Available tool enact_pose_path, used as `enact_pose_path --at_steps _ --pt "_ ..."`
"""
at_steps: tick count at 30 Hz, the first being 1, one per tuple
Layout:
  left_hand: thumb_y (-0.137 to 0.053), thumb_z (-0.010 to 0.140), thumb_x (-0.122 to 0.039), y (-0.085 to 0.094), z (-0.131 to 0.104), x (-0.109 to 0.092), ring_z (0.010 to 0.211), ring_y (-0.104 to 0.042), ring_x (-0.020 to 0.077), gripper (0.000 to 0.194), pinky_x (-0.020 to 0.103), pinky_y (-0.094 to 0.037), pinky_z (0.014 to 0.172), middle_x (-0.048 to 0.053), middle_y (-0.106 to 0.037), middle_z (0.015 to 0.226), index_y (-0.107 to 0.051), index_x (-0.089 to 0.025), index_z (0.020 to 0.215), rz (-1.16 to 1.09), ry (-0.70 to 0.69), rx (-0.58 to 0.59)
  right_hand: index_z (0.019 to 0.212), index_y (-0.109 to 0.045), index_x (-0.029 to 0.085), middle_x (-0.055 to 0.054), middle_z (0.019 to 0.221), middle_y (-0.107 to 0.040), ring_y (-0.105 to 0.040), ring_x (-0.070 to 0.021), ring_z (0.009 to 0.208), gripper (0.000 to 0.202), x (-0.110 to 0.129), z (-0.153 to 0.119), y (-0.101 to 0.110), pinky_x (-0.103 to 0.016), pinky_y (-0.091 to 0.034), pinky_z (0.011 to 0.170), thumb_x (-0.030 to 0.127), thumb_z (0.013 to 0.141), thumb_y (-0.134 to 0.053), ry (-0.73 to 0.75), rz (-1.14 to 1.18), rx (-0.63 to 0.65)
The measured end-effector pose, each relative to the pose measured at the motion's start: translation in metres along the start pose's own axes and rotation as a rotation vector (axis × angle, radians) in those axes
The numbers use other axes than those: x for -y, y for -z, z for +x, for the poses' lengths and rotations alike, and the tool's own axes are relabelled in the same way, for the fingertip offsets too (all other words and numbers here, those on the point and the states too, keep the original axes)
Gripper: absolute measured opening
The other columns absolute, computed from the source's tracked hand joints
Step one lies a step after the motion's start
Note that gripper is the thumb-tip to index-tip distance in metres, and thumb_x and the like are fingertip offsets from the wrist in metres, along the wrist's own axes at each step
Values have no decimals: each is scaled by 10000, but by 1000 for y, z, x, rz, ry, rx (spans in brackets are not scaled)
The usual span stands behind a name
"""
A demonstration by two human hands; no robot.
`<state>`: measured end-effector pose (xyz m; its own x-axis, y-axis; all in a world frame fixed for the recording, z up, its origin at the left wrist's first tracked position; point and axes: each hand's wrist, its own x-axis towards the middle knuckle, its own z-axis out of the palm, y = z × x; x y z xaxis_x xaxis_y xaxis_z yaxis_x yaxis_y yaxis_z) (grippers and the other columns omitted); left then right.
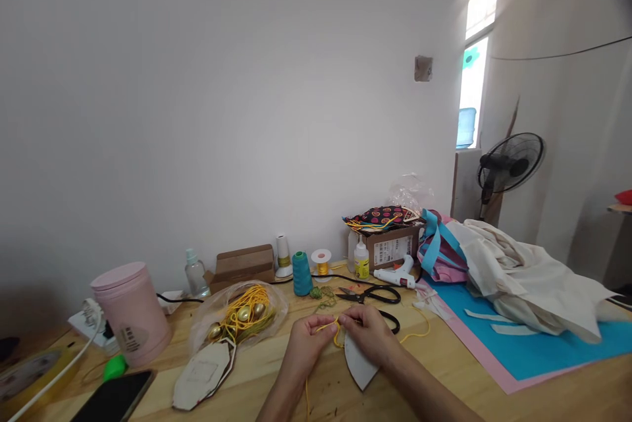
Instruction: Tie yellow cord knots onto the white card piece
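Note:
Both of my hands meet over the middle of the wooden table. My left hand (312, 338) pinches a yellow cord (338, 338) between thumb and fingers. My right hand (366, 328) grips the same cord close beside it, fingertips nearly touching. One end of the cord hangs below my left hand, and another runs out to the right over the table. Beneath my right hand lies a white, pointed piece of card or fabric (359, 364), partly covered. Black-handled scissors (380, 294) rest just behind my hands. Green thread bundles (323, 293) lie nearby.
Left: a bag of yellow cords (247, 313), shaped card pieces (203, 376), a pink canister (132, 320) and a phone (116, 399). Behind: a teal thread spool (301, 273), a glue bottle (362, 260), a glue gun (397, 274). Right: blue sheet (528, 359), white cloth (523, 270).

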<state>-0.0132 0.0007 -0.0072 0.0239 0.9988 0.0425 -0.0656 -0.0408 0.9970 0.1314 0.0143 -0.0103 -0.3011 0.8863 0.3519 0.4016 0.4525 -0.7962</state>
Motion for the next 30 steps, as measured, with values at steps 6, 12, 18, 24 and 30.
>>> enact_pose_path --at_steps 6,12,18,24,30 --pt "-681 475 -257 -3 -2 -2 472 -516 109 202 200 -369 492 16 -633 510 -644 -94 588 16 33 16 688 -630 129 -36 654 -605 -520 -145 620 249 13 -3 4 -198 -360 517 288 703 -440 -29 121 -52" --pt "-665 496 -243 -8 -7 -6 436 -492 97 175 186 -341 444 4 -624 493 -642 -100 595 77 38 13 671 -644 154 -27 625 -599 -514 -125 578 225 17 -4 6 -198 -348 508 253 706 -445 28 -31 -130" --pt "-623 564 -258 -6 -9 -8 547 -547 125 180 199 -380 540 29 -660 581 -655 -101 646 -3 6 83 694 -635 157 -21 642 -591 -512 -115 599 226 16 -5 8 -185 -341 517 244 731 -430 68 -26 -108" --pt "-635 543 -282 -6 -6 -6 508 -541 127 198 201 -376 509 36 -662 568 -660 -96 605 51 4 45 685 -628 159 -19 622 -573 -491 -115 589 245 20 -6 10 -191 -321 518 254 748 -411 81 -103 -109" --pt "-633 540 -300 -7 -6 -9 523 -547 141 207 214 -388 520 39 -658 564 -664 -101 590 103 -48 26 638 -615 169 -9 563 -537 -458 -108 547 257 25 -7 12 -195 -288 496 259 751 -403 78 -222 -125"
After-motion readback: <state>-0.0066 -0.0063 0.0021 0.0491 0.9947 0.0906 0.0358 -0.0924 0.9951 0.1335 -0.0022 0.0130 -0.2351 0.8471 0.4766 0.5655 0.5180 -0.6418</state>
